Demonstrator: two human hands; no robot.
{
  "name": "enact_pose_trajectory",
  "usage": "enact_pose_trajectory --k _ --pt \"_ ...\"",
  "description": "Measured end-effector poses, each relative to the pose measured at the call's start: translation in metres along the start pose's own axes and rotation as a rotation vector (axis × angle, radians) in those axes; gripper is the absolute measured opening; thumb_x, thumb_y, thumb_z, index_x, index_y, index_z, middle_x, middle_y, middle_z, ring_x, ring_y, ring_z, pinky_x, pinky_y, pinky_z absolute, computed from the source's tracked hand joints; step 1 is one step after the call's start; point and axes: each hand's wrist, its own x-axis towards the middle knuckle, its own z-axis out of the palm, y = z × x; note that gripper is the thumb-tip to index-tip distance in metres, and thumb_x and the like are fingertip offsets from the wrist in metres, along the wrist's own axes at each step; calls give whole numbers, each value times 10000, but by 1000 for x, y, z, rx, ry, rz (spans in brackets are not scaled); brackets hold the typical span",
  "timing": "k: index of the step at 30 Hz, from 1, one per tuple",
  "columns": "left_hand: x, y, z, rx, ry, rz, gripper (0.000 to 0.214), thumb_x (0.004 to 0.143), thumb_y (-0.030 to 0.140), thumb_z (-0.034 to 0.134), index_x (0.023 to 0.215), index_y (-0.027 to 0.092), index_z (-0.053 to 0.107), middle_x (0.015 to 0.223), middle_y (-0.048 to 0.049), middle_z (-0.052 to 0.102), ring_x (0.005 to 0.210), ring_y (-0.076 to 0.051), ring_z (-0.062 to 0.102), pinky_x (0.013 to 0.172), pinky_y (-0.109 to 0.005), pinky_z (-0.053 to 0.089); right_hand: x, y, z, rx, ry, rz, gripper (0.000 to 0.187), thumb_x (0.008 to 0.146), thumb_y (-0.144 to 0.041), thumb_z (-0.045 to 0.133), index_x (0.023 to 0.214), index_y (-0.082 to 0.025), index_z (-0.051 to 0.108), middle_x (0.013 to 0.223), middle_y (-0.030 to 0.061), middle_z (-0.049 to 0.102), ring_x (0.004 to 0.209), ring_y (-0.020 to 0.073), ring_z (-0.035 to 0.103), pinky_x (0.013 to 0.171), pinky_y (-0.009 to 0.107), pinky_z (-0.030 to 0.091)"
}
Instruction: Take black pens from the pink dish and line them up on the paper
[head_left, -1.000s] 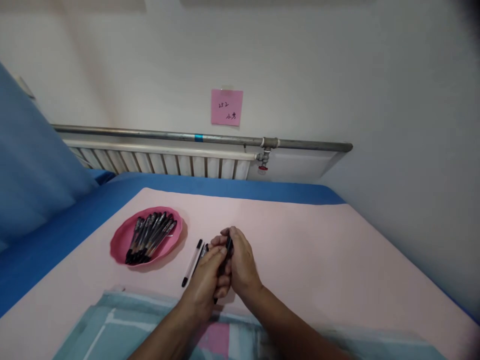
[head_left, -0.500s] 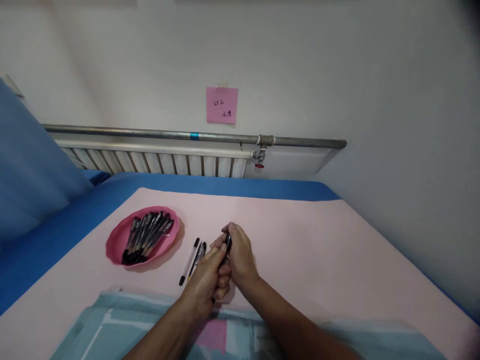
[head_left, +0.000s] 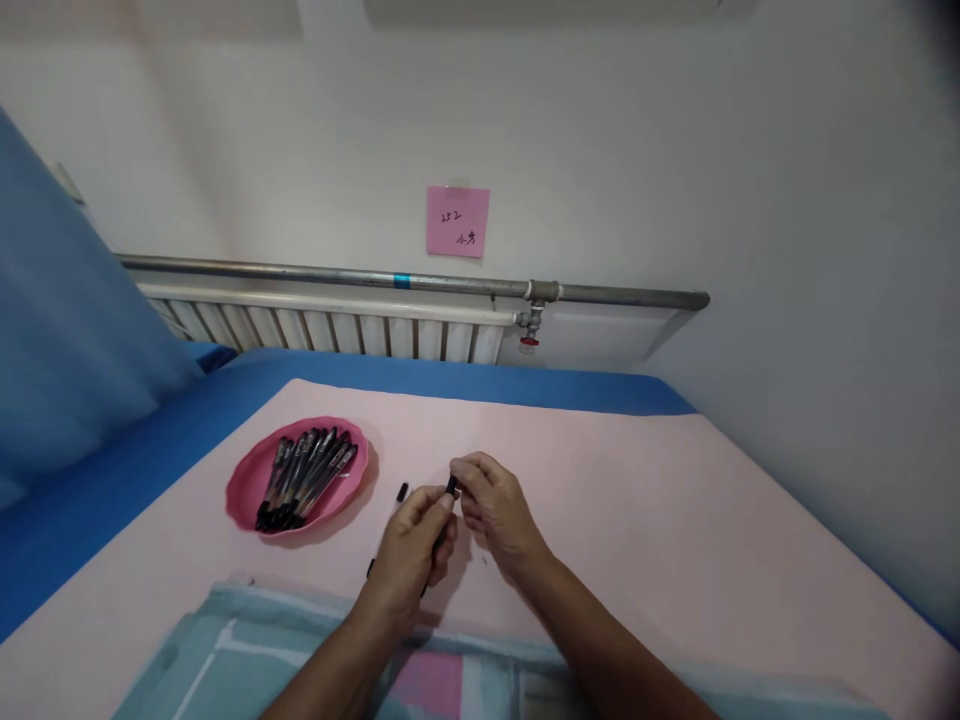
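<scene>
My left hand [head_left: 412, 540] is closed around a black pen [head_left: 451, 486], whose dark upper end sticks out past the thumb. The fingertips of my right hand [head_left: 495, 505] pinch that upper end, and its other fingers are curled. Most of the pen's body is hidden by my left hand. Behind that hand lies a clear pen part with a black end [head_left: 402, 492], largely covered. To the left stands a pink scalloped dish [head_left: 244, 490] holding several clear-barrelled pens [head_left: 307, 475] with black caps.
The hands are above a pink sheet [head_left: 600, 500] on a blue surface [head_left: 480, 383]. A teal patterned cloth [head_left: 247, 660] lies along the near edge. At the back are a radiator [head_left: 375, 335], a metal pipe [head_left: 315, 272] and a valve [head_left: 531, 318]. A blue curtain [head_left: 75, 330] hangs left.
My right hand has opened out from being cupped against the pen to a fingertip pinch at its upper end. My left hand now covers more of the pen parts on the sheet.
</scene>
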Motion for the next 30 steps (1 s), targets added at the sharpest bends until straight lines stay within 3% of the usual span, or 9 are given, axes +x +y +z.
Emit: enact_pose_trajectory --k 4,8,11,16,19,22,27,30 --pt "1 -3 1 69 70 38 331 689 479 596 723 189 440 501 95 388 338 -18 273 319 -137 167 0 5 5 -39 73 -65 246 627 -372 653 633 -181 498 413 -108 324 340 33 246 326 172 192" --pt "1 -3 -1 48 43 -19 346 671 492 601 705 191 434 507 98 394 320 -8 237 324 -140 124 1 4 3 48 31 -24 230 617 -335 666 612 -173 502 390 -112 307 336 28 227 330 169 166" --pt "-1 1 -3 -12 4 -73 330 671 471 608 742 191 449 534 95 408 319 2 203 327 -142 85 1 -1 2 125 5 27 218 604 -297 677 620 -168 502 415 -103 350 343 18 221 332 159 129" --pt "0 5 -4 -139 -55 -125 337 664 433 643 717 183 423 555 82 416 343 6 206 330 -138 53 0 -5 1 201 -144 126 232 635 -327 658 756 -145 578 597 -38 521 356 0 259 322 149 108" --pt "1 3 -5 -107 -39 -89 318 694 433 621 719 180 431 557 81 414 345 6 201 328 -134 65 0 -2 3 200 -64 117 242 640 -338 671 748 -165 541 591 -56 507 345 2 273 315 144 120" --pt "1 1 -5 -62 -33 -71 284 723 427 591 744 182 449 556 82 412 339 4 207 324 -133 75 -1 0 5 190 16 79 241 629 -304 688 664 -170 490 464 -102 378 337 4 237 318 135 129" --pt "1 2 -5 -37 -25 -53 281 737 426 571 716 183 432 549 82 407 337 3 214 324 -135 90 -1 -1 4 209 -95 112 213 662 -322 653 747 -151 558 454 -91 382 347 8 216 319 138 110" --pt "1 3 -5 -10 -4 -49 296 726 439 576 711 183 428 544 85 399 334 3 210 323 -136 96 0 1 5 196 -28 91 228 647 -326 670 725 -167 527 469 -91 399 342 7 227 318 137 118"
